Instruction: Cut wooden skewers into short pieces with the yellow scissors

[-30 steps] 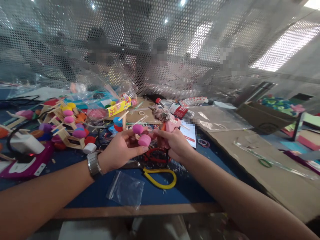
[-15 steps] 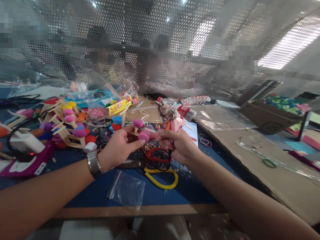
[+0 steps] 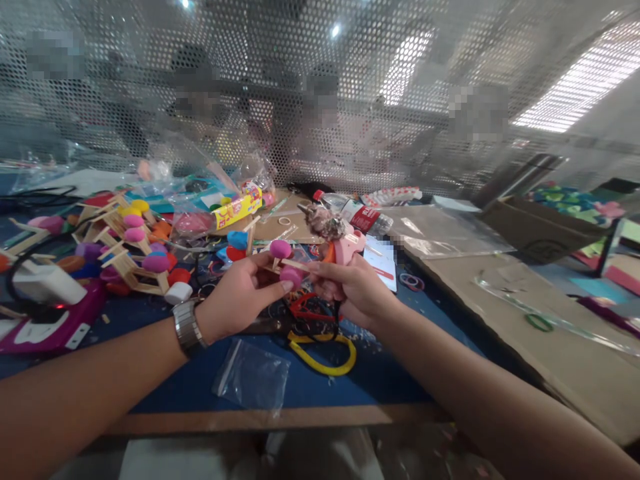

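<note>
Pinched in my left hand [image 3: 233,297] is a small wooden-stick piece with bright pink rounded pads [image 3: 281,249]. My right hand [image 3: 363,290] is wrapped round a pink hot glue gun [image 3: 353,245] with an orange trigger, its crusted nozzle pointing up and left. Between the right thumb and fingertip is a thin wooden stick [image 3: 294,265], its left end at the pink-padded piece; whether they touch is unclear. Below my hands lie scissors with yellow handles [image 3: 325,368] and a red-handled tool [image 3: 307,307], partly hidden by the glue gun's cord.
Stick-and-pad pieces [image 3: 133,267] heap at the left, beside a purple power strip [image 3: 87,320]. A zip bag [image 3: 255,377] lies in front. Behind are a yellow packet [image 3: 239,208], a bottle [image 3: 360,217] and a phone [image 3: 379,257]. Cardboard [image 3: 480,313] and a box [image 3: 543,230] are right.
My right hand has shifted slightly left with the glue gun, and the wooden stick now reaches over the pink-padded piece. My left hand has barely moved.
</note>
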Demonstrator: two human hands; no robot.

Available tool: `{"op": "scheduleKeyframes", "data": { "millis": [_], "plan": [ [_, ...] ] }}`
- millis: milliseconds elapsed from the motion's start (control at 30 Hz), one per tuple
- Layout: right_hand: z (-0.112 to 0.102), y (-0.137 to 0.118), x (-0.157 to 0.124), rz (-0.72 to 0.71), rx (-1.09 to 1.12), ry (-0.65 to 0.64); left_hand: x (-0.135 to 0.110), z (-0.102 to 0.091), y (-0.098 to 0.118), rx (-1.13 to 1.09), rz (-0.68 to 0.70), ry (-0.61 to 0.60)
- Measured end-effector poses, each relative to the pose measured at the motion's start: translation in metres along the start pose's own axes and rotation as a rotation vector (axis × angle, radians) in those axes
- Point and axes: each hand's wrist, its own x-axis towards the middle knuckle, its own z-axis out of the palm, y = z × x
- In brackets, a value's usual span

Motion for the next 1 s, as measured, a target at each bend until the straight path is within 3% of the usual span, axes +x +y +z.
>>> {"op": "scheduleKeyframes", "data": {
  "millis": [1000],
  "plan": [
    [-0.001, -0.0001, 0.0016, 0.039, -0.015, -0.005, -0.0009, 0.0001, 0.0016, 0.025, -0.031, 0.011]
  ]
}}
